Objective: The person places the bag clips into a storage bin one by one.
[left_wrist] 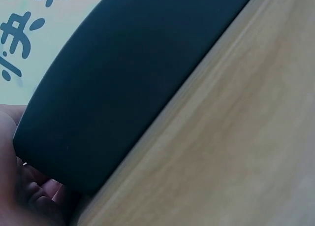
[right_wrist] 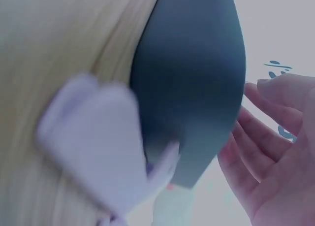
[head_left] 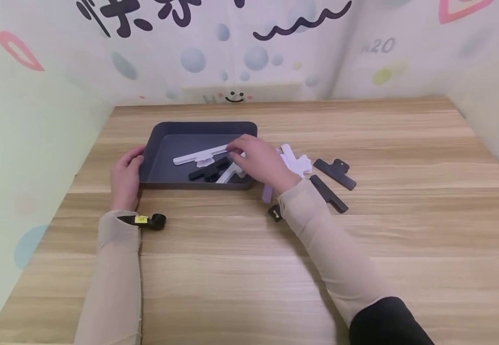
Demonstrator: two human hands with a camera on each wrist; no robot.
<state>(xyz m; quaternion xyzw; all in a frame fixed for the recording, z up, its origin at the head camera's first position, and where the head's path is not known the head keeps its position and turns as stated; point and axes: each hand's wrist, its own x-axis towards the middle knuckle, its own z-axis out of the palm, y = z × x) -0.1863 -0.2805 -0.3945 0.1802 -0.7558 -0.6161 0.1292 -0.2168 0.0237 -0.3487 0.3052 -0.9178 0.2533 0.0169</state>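
My left hand (head_left: 124, 175) holds the dark tray (head_left: 198, 186) at its left side, with the fingers bent against the outer wall in the left wrist view. Two white clips, one long white clip (head_left: 187, 159) and one partly covered white clip (head_left: 227, 175), lie in the tray with a black clip (head_left: 206, 171). My right hand (head_left: 262, 160) hovers over the tray's right side, fingertips by the long white clip's right end. Its thumb and fingers look loosely spread in the right wrist view. A light purple clip (right_wrist: 98, 142) stands near the tray wall there.
Right of the tray on the wooden table (head_left: 215, 268) lie a white clip (head_left: 294, 163), a purple clip (head_left: 267, 193) partly under my wrist, and several black clips, including one black clip (head_left: 335, 173) farthest right. A patterned wall covering (head_left: 232, 62) stands behind.
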